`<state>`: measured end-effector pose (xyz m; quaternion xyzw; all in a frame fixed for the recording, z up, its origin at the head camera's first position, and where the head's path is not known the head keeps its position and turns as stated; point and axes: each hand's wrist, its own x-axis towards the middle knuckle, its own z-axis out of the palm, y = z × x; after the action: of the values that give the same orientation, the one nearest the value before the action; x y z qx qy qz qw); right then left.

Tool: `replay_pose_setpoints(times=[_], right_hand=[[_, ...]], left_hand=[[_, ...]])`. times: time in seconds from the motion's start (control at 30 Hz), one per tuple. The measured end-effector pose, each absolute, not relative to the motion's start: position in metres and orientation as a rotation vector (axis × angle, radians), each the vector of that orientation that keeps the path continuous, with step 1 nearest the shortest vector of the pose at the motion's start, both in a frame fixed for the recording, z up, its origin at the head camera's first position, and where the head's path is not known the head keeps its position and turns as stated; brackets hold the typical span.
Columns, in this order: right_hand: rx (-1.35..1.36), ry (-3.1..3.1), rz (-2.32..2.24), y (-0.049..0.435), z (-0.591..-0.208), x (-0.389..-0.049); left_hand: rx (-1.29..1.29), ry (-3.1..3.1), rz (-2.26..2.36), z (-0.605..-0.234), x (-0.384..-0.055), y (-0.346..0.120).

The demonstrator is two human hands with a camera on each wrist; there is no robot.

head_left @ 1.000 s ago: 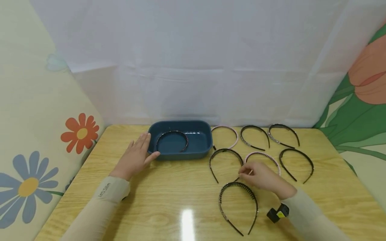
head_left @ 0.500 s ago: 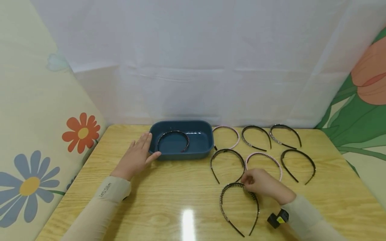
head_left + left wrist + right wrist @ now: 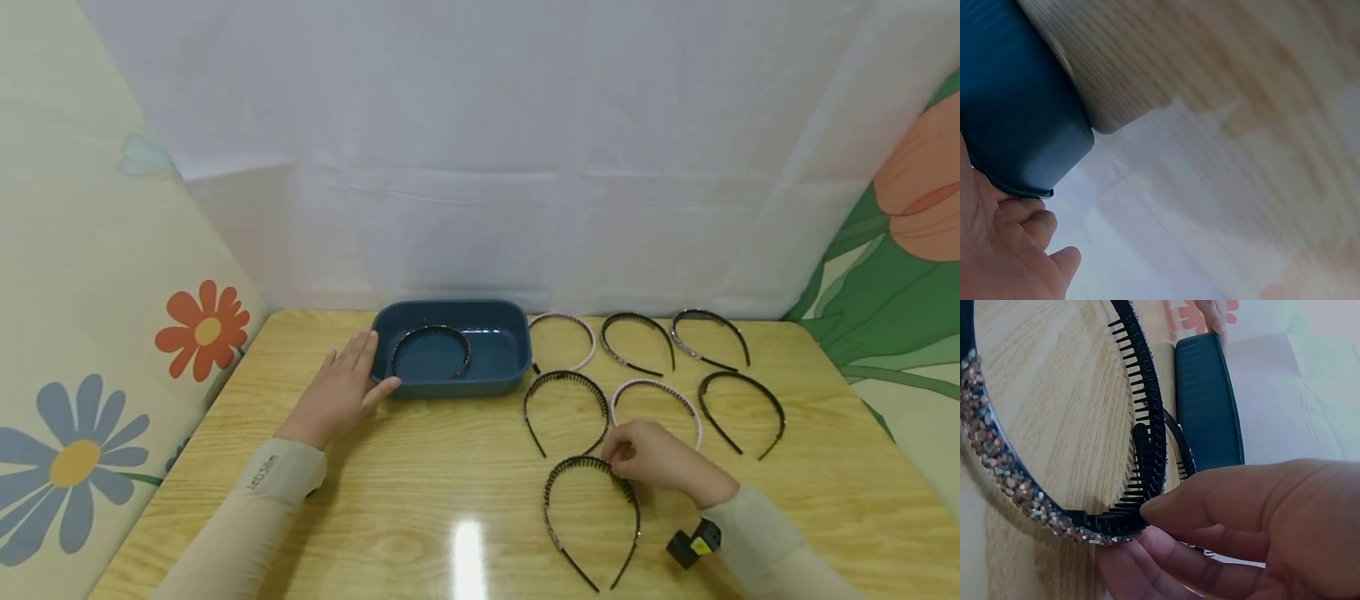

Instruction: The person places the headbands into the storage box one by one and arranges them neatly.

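My right hand [image 3: 648,454] pinches the top right of a black toothed headband [image 3: 576,461] near the table's front. In the right wrist view, thumb and fingers grip this headband [image 3: 1027,497], whose outer face is covered in glittery stones and whose inside has comb teeth. My left hand [image 3: 337,392] rests against the left end of a dark blue plastic basin [image 3: 465,389], fingers extended along its rim. The left wrist view shows the fingers [image 3: 1038,228] at the basin's edge [image 3: 1029,112]. A dark speckled headband [image 3: 431,329] lies inside the basin.
Behind the held headband lie a black headband [image 3: 566,374], a pink one [image 3: 658,384] partly behind my right hand, and another black one [image 3: 738,374]. The back row has a pink headband [image 3: 562,316] beside the basin and two dark ones [image 3: 637,317], [image 3: 705,312]. A white cloth hangs behind.
My right hand has come slightly down and right onto the front headband and taken hold of it; the headband has shifted slightly. My left hand stays at the basin.
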<state>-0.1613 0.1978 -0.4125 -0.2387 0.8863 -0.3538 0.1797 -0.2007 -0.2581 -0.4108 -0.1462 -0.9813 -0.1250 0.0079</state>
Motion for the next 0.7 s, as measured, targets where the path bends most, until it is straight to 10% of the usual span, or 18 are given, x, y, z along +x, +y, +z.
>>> replay_pose_setpoints(times=[0.7], right_hand=[[-0.566, 2.271, -1.19, 0.2036, -0.408, -0.1699]], left_hand=[[-0.437, -3.075, -0.389, -0.4069, -0.1973, -0.2571]])
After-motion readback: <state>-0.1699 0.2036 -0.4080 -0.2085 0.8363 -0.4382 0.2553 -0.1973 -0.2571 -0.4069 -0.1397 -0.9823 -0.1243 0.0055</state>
